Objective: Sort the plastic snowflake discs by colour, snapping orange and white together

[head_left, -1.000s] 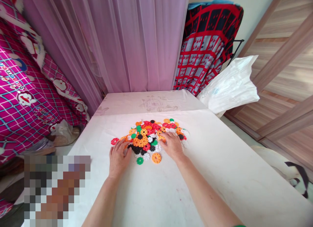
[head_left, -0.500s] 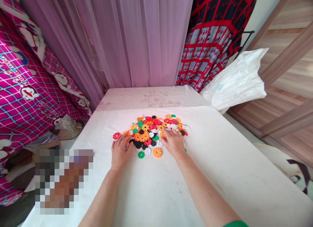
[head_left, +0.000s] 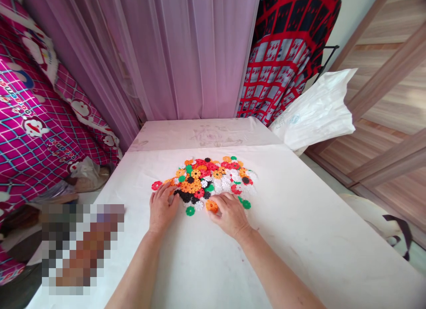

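Note:
A heap of plastic snowflake discs [head_left: 196, 184] in orange, red, white, black and green lies on the white-covered table [head_left: 199, 264]. At the heap's left edge, my left hand [head_left: 163, 204] rests open, its fingertips on orange discs and its thumb beside the black ones. My right hand [head_left: 231, 213] is at the near right side, thumb and fingers closed around the right edge of a larger orange disc [head_left: 211, 205]. A green disc [head_left: 190, 211] lies in front of the heap between my hands. Another green disc [head_left: 246, 204] is just right of my right hand.
Purple curtains [head_left: 196, 56] hang behind the table. A white bag [head_left: 316, 109] stands at its back right corner, near a red patterned cloth [head_left: 273, 56]. Pink printed fabric [head_left: 49, 100] hangs at left. A wooden wardrobe [head_left: 382, 100] is at right.
My right hand has moved down and toward me from the heap's right side to the larger orange disc, uncovering white and red discs. My left hand stays in place. The view has shifted slightly.

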`<action>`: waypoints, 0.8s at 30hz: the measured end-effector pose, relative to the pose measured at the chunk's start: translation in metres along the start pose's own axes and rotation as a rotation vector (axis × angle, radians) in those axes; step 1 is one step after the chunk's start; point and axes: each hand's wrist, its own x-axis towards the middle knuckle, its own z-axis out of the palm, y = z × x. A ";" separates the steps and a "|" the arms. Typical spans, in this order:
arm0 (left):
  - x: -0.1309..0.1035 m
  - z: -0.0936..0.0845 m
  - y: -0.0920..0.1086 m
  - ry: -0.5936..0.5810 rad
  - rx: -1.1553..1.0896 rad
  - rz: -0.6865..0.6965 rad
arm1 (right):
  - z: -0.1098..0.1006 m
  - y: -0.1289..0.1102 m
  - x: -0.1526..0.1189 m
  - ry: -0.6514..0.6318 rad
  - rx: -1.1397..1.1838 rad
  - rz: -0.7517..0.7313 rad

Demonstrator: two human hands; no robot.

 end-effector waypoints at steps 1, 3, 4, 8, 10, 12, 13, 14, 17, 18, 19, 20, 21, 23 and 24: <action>0.000 0.000 0.000 -0.001 0.001 0.000 | 0.000 0.000 0.000 -0.008 0.005 0.001; 0.001 0.000 0.000 -0.006 0.003 0.000 | -0.001 0.001 0.001 -0.030 0.011 0.008; 0.001 0.000 0.000 -0.008 0.004 0.000 | -0.001 0.001 0.000 -0.043 0.012 0.013; 0.001 -0.001 0.001 -0.002 0.005 0.002 | -0.001 0.001 -0.001 -0.084 0.025 0.017; 0.000 -0.001 0.001 -0.002 0.005 0.007 | 0.000 0.000 -0.001 -0.088 0.031 0.017; 0.000 -0.001 0.001 -0.005 0.002 0.013 | 0.001 0.000 -0.001 -0.083 0.031 0.020; 0.000 -0.001 0.001 -0.005 0.001 0.013 | 0.002 0.000 -0.001 -0.080 0.030 0.023; 0.000 -0.001 0.001 -0.004 0.000 0.012 | 0.002 0.000 -0.001 -0.076 0.029 0.025; 0.000 -0.001 0.001 0.003 -0.003 0.012 | 0.003 0.000 -0.001 -0.070 0.025 0.031; 0.000 -0.001 0.001 0.005 -0.004 0.016 | 0.003 0.000 -0.001 -0.069 0.026 0.030; 0.000 -0.001 0.001 0.007 -0.006 0.021 | 0.004 0.000 -0.001 -0.068 0.027 0.029; 0.000 -0.001 0.001 0.009 -0.006 0.025 | 0.004 0.000 -0.001 -0.068 0.028 0.029; 0.001 -0.001 0.001 0.010 -0.006 0.028 | 0.004 0.000 -0.001 -0.067 0.029 0.028; 0.001 -0.001 0.000 0.009 -0.004 0.030 | 0.005 0.000 -0.001 -0.066 0.033 0.026; 0.001 -0.001 0.000 0.008 -0.002 0.030 | 0.005 0.001 -0.001 -0.065 0.036 0.025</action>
